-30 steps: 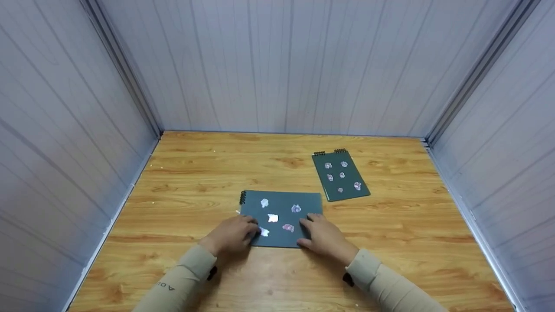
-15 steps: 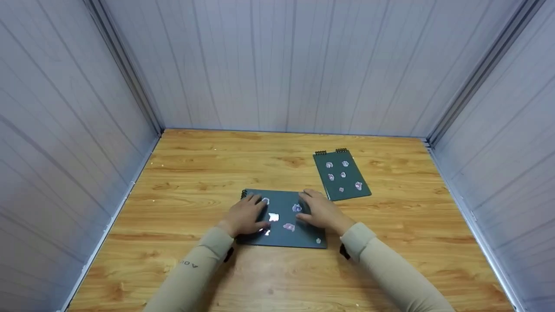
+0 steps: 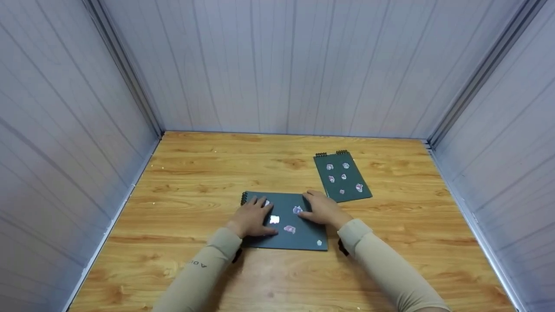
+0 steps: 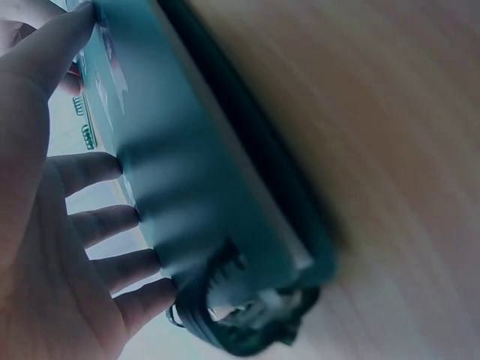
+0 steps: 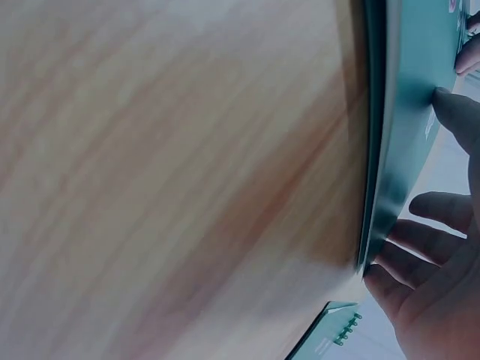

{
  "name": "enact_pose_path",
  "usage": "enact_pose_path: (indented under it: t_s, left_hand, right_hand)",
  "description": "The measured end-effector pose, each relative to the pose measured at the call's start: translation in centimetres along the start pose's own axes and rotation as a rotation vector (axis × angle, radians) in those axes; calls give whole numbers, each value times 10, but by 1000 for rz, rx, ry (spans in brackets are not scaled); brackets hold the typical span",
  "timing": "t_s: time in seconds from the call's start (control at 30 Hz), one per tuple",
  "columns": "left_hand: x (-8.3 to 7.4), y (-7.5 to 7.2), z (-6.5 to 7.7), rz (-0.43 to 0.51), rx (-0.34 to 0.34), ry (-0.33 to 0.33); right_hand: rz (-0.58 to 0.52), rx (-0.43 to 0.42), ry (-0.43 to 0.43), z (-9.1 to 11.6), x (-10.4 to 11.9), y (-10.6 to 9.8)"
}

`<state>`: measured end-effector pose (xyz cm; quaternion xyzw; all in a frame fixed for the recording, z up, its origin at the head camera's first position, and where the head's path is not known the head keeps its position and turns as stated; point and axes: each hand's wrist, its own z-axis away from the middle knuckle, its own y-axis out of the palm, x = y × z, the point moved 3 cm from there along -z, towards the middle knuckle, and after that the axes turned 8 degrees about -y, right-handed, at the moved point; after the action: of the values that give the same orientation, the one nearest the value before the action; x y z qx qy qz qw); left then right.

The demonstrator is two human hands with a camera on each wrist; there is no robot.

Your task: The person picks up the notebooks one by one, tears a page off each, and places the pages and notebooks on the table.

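A: Where exactly is the notebook they're on?

B: The dark green near notebook (image 3: 284, 210) lies in the near middle of the wooden table (image 3: 195, 164), its wire binding (image 3: 244, 198) to the left. The far notebook (image 3: 337, 184) sits just beyond its right end.

A: And the hands, are they gripping?

B: I'd say no. The left hand (image 3: 252, 219) is spread, fingertips resting on the cover's left part. The right hand (image 3: 324, 211) touches the far right corner with loosely bent fingers, thumb on the cover. Neither is clenched.

A: How would it handle?

B: Light, I'd guess, with stiff covers. The page block (image 4: 255, 180) shows between them along the near edge, so lifting by the front cover alone could let it flop apart.

A: Slippery?

B: Perhaps a little; the cover looks smooth, and one sticker (image 3: 274, 219) glares. I'd pinch both covers together at the right end, opposite the binding, and keep pressure off the wire, which could bend. The stickers might peel if rubbed.
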<state>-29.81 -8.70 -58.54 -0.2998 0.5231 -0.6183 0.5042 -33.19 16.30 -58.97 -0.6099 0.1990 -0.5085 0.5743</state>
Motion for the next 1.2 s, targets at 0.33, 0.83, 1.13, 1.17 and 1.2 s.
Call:
enact_pose_path:
  t_s: [0.33,0.83,1.13,1.17,1.2]
  left_hand:
    - [-2,-2,-1,14,5,-10]
    - [-3,-2,2,20,-12,7]
    - [-3,-1,2,18,-6,-4]
    - [-3,-1,2,18,-5,-6]
    - [-3,-1,2,19,-4,-8]
  right_hand:
    - [16,-5,25,-5,2,-7]
    - [135,-146,23,-7,1,-26]
    - [-281,-292,134,-3,-13,-31]
    - [-333,-306,143,-2,-14,-31]
    - [-379,-318,150,-2,-16,-30]
